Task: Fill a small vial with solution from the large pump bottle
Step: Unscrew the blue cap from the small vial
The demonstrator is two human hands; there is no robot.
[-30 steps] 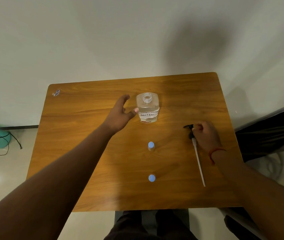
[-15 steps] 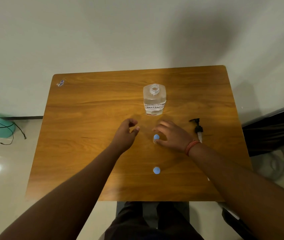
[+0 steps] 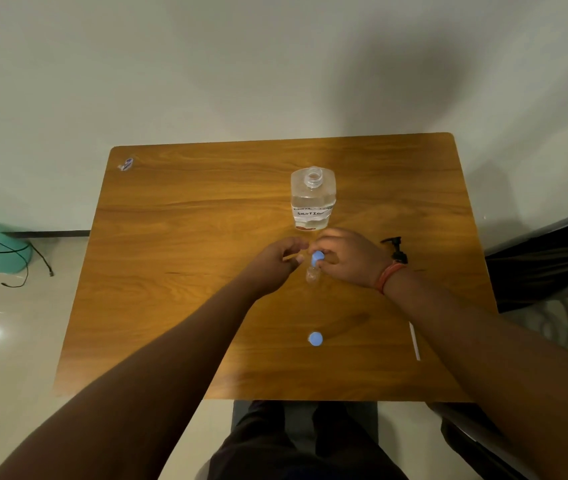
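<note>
Nearest, a second vial point(image 3: 315, 339) with a blue cap stands alone toward the table's point(image 3: 171, 306) front edge; what it holds is too small to tell. Beyond it, at mid-table, the right hand point(image 3: 346, 259) pinches the blue cap of a small clear vial point(image 3: 312, 274), fingers curled round the top, the glass body showing just below the fingertips. The left hand point(image 3: 275, 259) sits just beside it, fingers loosely curled and gripping nothing, its fingertips near the cap; half a second ago it was further to the left. Behind the right wrist lies the black pump head point(image 3: 395, 249), its white tube point(image 3: 414, 342) running toward the near edge. Farthest, the bottle point(image 3: 313, 202) stands upright, neck open, partly filled with clear liquid, apart from both hands.
</note>
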